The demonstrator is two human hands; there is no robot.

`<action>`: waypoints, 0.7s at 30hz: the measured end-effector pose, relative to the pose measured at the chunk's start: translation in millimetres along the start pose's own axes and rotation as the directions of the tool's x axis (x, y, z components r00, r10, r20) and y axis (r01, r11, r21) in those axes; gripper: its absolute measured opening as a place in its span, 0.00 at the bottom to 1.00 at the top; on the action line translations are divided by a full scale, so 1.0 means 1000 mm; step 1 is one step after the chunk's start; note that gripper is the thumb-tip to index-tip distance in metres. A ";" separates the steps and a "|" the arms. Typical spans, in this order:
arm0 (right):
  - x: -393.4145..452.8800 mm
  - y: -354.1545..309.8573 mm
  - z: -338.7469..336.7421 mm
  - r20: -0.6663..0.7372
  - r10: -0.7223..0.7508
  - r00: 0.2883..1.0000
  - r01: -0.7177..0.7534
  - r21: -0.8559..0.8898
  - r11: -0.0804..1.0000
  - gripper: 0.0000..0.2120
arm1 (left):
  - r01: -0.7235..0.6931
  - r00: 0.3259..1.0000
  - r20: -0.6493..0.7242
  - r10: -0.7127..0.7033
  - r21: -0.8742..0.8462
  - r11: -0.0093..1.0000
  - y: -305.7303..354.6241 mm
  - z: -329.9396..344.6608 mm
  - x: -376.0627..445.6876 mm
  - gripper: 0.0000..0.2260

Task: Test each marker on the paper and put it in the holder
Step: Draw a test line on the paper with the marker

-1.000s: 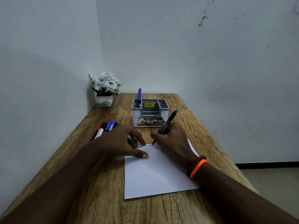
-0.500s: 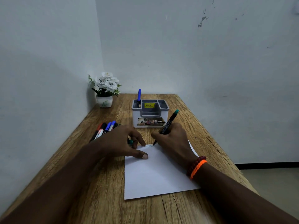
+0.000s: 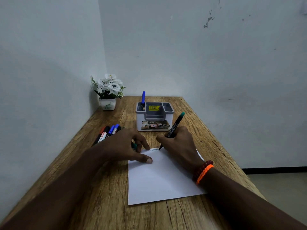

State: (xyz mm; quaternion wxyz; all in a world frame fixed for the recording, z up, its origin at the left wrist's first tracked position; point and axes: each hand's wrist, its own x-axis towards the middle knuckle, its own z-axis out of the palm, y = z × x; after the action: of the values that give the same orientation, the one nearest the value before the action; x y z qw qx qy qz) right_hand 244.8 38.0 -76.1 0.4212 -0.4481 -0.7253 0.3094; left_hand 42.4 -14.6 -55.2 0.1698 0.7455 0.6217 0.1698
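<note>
A white sheet of paper (image 3: pixel 159 176) lies on the wooden desk (image 3: pixel 103 196). My right hand (image 3: pixel 179 145) grips a black marker with a green end (image 3: pixel 176 125), its tip touching the paper's far edge beside a thin zigzag line (image 3: pixel 154 149). My left hand (image 3: pixel 123 146) presses the paper's top left corner with thumb and fingers and holds the green cap (image 3: pixel 134 145) between curled fingers. Behind the paper stands a grey and white holder (image 3: pixel 154 120) with one blue marker (image 3: pixel 143 98) upright in its left slot. Several loose markers (image 3: pixel 108 132) lie to the left.
A small white pot of white flowers (image 3: pixel 108 92) stands in the back left corner against the walls. The desk's right edge drops to the floor.
The marker tip has moved slightly right along the paper's top edge, lengthening the zigzag line. My left hand has stayed in place.
</note>
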 end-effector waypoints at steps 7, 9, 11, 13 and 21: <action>0.000 -0.001 -0.002 -0.038 -0.013 0.999 0.012 -0.017 1.000 0.11 | 0.010 1.000 -0.001 -0.010 0.004 1.000 -0.002 0.001 0.001 0.22; -0.001 -0.002 -0.002 -0.028 -0.012 1.000 0.012 -0.009 1.000 0.11 | 0.010 1.000 0.000 -0.010 0.004 1.000 -0.003 0.000 0.001 0.22; -0.001 -0.002 -0.002 -0.018 -0.013 1.000 0.013 0.000 1.000 0.11 | 0.011 1.000 0.003 -0.011 0.006 1.000 -0.002 0.000 0.001 0.22; 0.000 -0.002 -0.002 -0.014 -0.016 1.000 0.016 -0.007 1.000 0.12 | 0.014 1.000 0.003 -0.014 0.008 1.000 -0.002 0.000 0.001 0.22; 0.000 0.000 -0.003 -0.028 -0.003 1.000 0.003 -0.002 1.000 0.10 | 0.016 1.000 0.001 -0.016 0.006 1.000 -0.001 0.000 0.001 0.22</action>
State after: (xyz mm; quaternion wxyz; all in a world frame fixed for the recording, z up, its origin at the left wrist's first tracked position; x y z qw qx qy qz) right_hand 247.7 37.9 -74.3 0.4313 -0.4517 -0.7203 0.3019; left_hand 41.6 -13.9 -55.9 0.1690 0.7412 0.6281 0.1661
